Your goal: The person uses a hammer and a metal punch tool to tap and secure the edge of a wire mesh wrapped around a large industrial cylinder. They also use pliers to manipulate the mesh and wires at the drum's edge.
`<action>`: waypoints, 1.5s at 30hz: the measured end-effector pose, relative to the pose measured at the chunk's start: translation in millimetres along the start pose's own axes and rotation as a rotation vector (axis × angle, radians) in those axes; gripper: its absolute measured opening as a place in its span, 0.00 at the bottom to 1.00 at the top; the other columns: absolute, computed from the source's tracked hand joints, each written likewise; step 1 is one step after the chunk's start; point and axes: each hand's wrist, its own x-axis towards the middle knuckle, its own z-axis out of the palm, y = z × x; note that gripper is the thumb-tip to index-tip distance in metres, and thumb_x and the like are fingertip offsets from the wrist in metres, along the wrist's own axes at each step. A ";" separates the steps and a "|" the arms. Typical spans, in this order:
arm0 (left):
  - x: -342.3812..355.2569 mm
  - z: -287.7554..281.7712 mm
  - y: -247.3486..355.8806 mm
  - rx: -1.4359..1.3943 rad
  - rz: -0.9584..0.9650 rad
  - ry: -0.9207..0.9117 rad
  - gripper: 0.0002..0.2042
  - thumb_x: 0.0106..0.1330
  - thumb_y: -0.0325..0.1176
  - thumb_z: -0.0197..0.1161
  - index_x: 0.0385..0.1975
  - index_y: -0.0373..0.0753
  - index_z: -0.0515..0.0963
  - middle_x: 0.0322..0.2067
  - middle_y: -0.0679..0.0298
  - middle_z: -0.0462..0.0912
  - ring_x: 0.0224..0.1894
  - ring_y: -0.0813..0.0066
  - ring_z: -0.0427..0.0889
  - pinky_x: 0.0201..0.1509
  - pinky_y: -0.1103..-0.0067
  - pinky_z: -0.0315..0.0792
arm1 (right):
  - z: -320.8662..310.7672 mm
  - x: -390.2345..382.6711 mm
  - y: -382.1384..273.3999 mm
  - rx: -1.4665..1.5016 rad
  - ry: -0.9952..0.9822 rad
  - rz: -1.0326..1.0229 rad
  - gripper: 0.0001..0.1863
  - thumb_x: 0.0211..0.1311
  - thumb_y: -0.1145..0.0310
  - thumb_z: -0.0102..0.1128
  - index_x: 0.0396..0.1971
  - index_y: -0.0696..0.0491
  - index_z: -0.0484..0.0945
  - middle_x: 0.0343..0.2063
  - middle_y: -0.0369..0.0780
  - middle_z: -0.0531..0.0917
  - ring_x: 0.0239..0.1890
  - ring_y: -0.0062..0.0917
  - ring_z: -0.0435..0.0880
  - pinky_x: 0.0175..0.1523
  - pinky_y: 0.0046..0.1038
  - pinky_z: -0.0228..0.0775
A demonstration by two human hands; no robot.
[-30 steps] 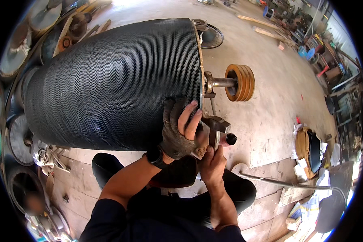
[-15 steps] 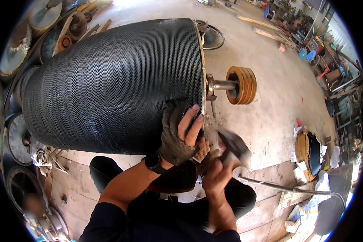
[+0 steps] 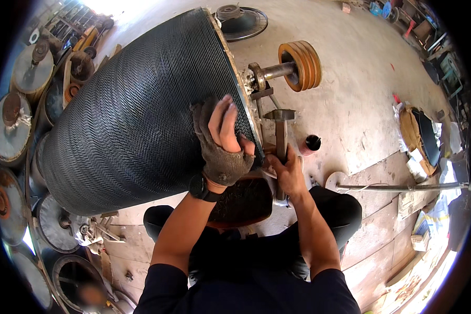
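Observation:
A large black drum (image 3: 136,112), its surface covered in fine toothed rows, lies in front of me with its pale-edged end at the right. My left hand (image 3: 222,141) rests on the drum near that end. It wears a dark glove with bare thumb, index and middle finger; the fingers are extended against the rows, and nothing shows in them. A black watch (image 3: 200,187) is on that wrist. Just right of the drum's edge, my right hand (image 3: 289,175) grips a hammer (image 3: 281,133) by its handle, head up. Below my hands sits a reddish-brown basin (image 3: 238,224) with dark contents.
A shaft with a yellow-orange grooved pulley (image 3: 303,65) sticks out from the drum's end. A dark-topped can (image 3: 312,143) stands on the floor at the right. Several round-ended drums (image 3: 34,70) line the left side. A metal rod (image 3: 403,187) and an open sack (image 3: 421,138) lie farther right.
The hammer, blurred by motion before, is now sharp and held upright beside the drum's edge. My view has shifted, so the drum appears more tilted. My left hand remains on the drum.

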 end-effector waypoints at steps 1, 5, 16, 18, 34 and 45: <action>1.8 -0.1 -1.2 -0.004 0.006 0.001 0.27 0.73 0.39 0.50 0.68 0.32 0.65 0.65 0.42 0.70 0.65 0.43 0.73 0.71 0.46 0.63 | -0.1 0.2 0.7 0.043 -0.026 0.017 0.10 0.70 0.71 0.64 0.47 0.58 0.78 0.33 0.38 0.84 0.33 0.22 0.81 0.41 0.28 0.74; 8.7 -1.9 -5.8 -0.022 0.016 0.001 0.28 0.79 0.46 0.46 0.69 0.31 0.64 0.65 0.42 0.70 0.65 0.43 0.73 0.70 0.49 0.64 | -1.6 2.6 -1.0 0.092 -0.035 0.056 0.10 0.70 0.71 0.64 0.46 0.58 0.77 0.34 0.35 0.83 0.33 0.19 0.78 0.39 0.24 0.72; 17.2 -4.0 -10.9 -0.001 0.051 0.011 0.38 0.78 0.62 0.43 0.69 0.29 0.64 0.65 0.42 0.69 0.67 0.44 0.70 0.71 0.53 0.63 | -4.3 12.2 -0.8 0.138 -0.073 0.072 0.10 0.73 0.66 0.63 0.41 0.57 0.76 0.28 0.35 0.81 0.28 0.18 0.78 0.34 0.24 0.71; 18.4 1.9 -10.6 -0.005 0.039 0.040 0.36 0.79 0.62 0.39 0.70 0.33 0.66 0.66 0.45 0.69 0.66 0.43 0.71 0.71 0.49 0.63 | -12.0 16.6 7.3 0.235 -0.124 0.037 0.11 0.73 0.65 0.64 0.42 0.57 0.75 0.29 0.36 0.82 0.30 0.19 0.81 0.35 0.24 0.72; 27.3 0.2 -15.5 0.031 0.046 0.053 0.33 0.80 0.58 0.40 0.67 0.33 0.69 0.63 0.46 0.71 0.66 0.45 0.71 0.70 0.52 0.64 | -12.9 15.0 12.4 0.261 -0.213 0.078 0.15 0.70 0.62 0.68 0.47 0.54 0.77 0.33 0.30 0.77 0.36 0.15 0.73 0.42 0.22 0.65; 29.1 8.3 -26.5 0.038 0.103 0.127 0.34 0.80 0.60 0.40 0.66 0.33 0.70 0.61 0.48 0.74 0.64 0.48 0.74 0.68 0.54 0.67 | -19.1 13.5 7.0 0.323 -0.183 0.073 0.17 0.70 0.59 0.69 0.45 0.57 0.78 0.33 0.32 0.79 0.36 0.16 0.75 0.42 0.22 0.66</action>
